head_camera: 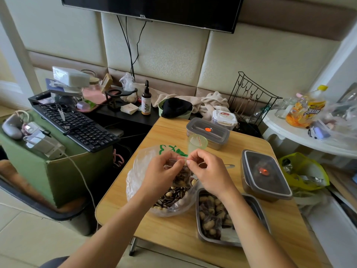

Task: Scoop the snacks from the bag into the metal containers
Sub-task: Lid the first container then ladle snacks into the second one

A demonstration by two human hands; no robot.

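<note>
1. The left hand [164, 171] and right hand [208, 171] each pinch the top edge of a small clear pouch [181, 177], just above the mouth of the plastic bag [139, 171].
2. Judging by the grip, they are working the pouch's seal. Keep it upright there, so spills rejoin the snacks [170, 196] inside the bag.
3. The open metal container [258, 206] waits just right of the bag.

I see a lived-in home room: wall-mounted TV [152, 10] at top, padded wall panels [164, 51], cluttered desk with keyboard [77, 125] at left.
</note>
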